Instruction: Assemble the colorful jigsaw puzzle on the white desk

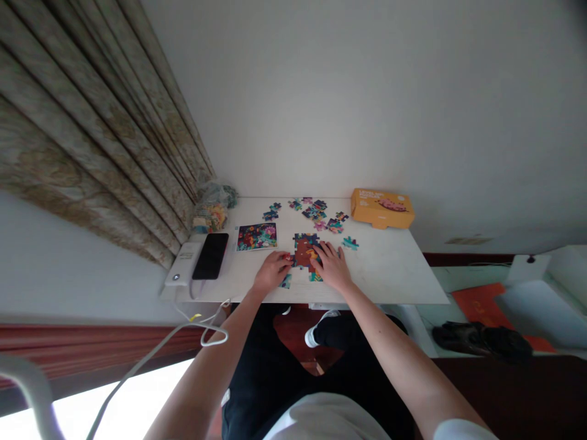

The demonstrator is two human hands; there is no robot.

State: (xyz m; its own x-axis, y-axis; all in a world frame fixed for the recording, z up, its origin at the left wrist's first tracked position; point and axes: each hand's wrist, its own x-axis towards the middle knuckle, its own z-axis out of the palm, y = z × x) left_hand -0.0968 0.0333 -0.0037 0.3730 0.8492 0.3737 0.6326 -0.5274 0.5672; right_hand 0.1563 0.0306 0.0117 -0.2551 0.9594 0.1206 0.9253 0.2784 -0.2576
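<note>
A partly joined jigsaw puzzle point(303, 252), brown in the middle with dark, colourful edges, lies on the white table point(385, 269) between my hands. My left hand point(274, 270) is closed at its left edge, fingertips pinching a small puzzle piece point(288, 257) with red on it. A loose teal piece point(286, 282) lies just below that hand. My right hand point(333, 265) rests with fingers stretched over the puzzle's right side, covering part of it. Behind the puzzle, several loose pieces point(314, 212) are scattered, and a teal piece point(350, 243) lies beyond my right hand.
A colourful picture card point(257, 236) lies left of the puzzle. Farther left are a black phone point(211, 256), a white box-like device point(184, 264) with a cable, and a plastic bag point(214, 208). A yellow puzzle box point(382, 208) stands at the back right, against the wall.
</note>
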